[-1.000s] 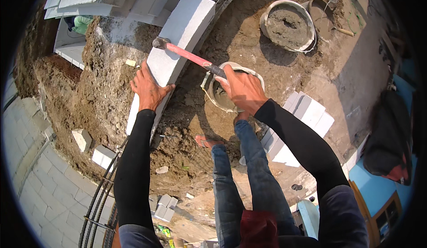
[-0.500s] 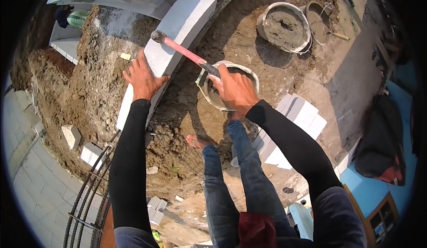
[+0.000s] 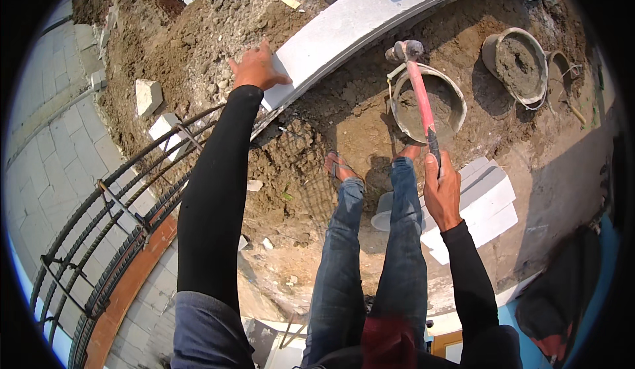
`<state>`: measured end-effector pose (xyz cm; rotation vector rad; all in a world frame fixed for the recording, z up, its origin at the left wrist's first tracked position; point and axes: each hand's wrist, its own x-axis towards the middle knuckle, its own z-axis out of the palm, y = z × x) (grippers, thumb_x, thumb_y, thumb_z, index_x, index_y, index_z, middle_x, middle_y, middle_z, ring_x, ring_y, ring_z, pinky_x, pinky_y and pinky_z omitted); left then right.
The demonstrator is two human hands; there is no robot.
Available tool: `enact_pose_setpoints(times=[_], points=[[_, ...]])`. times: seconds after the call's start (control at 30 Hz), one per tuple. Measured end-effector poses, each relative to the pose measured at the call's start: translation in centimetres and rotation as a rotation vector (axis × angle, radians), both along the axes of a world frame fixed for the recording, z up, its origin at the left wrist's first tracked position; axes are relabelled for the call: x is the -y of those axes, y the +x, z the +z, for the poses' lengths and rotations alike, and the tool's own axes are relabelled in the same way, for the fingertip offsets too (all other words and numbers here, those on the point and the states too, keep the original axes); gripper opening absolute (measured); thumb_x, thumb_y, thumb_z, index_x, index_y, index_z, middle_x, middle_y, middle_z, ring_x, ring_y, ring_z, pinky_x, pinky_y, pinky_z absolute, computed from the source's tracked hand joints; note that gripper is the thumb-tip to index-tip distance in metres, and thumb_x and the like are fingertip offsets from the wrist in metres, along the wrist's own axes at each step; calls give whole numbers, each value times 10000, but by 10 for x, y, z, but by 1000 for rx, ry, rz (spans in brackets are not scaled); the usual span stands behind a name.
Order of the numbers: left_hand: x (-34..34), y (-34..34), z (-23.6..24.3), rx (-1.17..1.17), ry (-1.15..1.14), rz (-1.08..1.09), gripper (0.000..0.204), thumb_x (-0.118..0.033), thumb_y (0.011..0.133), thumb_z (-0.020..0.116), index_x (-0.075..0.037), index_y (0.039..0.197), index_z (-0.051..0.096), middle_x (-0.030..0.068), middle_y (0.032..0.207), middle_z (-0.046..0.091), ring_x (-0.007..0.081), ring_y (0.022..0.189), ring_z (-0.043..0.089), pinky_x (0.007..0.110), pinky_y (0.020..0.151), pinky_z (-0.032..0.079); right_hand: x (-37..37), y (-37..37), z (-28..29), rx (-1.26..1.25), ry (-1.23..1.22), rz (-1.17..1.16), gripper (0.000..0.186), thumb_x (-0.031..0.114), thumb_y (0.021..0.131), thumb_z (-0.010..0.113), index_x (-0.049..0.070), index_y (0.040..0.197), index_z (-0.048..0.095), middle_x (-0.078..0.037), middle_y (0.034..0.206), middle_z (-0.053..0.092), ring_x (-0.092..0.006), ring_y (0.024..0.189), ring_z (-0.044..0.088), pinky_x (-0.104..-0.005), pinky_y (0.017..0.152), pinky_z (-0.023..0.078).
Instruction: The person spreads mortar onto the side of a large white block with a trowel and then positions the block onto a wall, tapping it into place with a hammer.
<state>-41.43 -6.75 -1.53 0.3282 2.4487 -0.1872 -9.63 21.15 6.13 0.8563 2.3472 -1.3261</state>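
A row of pale, light-weight blocks [image 3: 360, 28] runs from the middle toward the upper right, along the edge of the dirt. My left hand [image 3: 256, 69] rests at the near left end of this row, fingers spread, thumb against the block's corner. In my right hand [image 3: 442, 187] is a hammer [image 3: 421, 98], gripped by the black lower end of its pink-red handle. Its dull metal head points away from me, apart from the blocks. Beneath the hammer stands a bucket [image 3: 396, 110] with wet grey mortar in it.
Another mortar bucket [image 3: 490, 51] stands farther right. Loose pale blocks [image 3: 486, 200] are piled beside my right forearm. Tied rebar [image 3: 122, 187] curves along the left, past grey paving [image 3: 73, 144]. Block chunks [image 3: 148, 96] lie on the dirt; a black bag [image 3: 552, 296] lies lower right.
The hammer has come off the block top and swung right, over the bucket. My left hand has slid back to the near end of the row. The view has shifted left.
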Motion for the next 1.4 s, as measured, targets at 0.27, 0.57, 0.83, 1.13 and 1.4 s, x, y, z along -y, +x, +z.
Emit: enact_pose_setpoints(times=[0.27,0.57,0.83,1.13,1.4], points=[[31,8,-1,73,-119,-20,783,-324,585,947,-25,1221,601,192,1177,700,375,1121,670,442,956,546,49,-27,-6,-35,-28,231,345,356,1047,511,43,1165,595,-224,655,610,-449,624,629,-511,601,459],[26,27,-6,-39,-21,2,827,-271,639,956,-6,1307,545,213,1120,718,362,1077,698,438,922,568,36,-80,-36,-140,230,554,288,330,1026,557,45,1054,521,-246,682,637,-493,632,625,-575,532,450],[36,33,-7,-62,-72,-10,998,-277,687,929,44,1479,413,220,1167,708,339,1089,694,414,916,570,36,-82,-46,-245,308,617,303,350,1025,555,51,1040,510,-234,628,622,-470,593,628,-563,514,455],[35,38,-8,-56,-38,-5,1078,-293,701,917,72,1524,323,216,1340,622,331,1212,631,397,976,537,26,-94,-49,-248,310,663,317,364,1032,554,58,996,482,-221,600,610,-456,560,621,-541,488,456],[33,37,-6,-55,7,17,1039,-283,666,900,19,1513,379,232,1197,694,364,1126,673,418,972,535,20,-78,-60,-189,328,698,321,363,1029,561,53,1002,484,-200,609,614,-446,553,623,-536,485,468]])
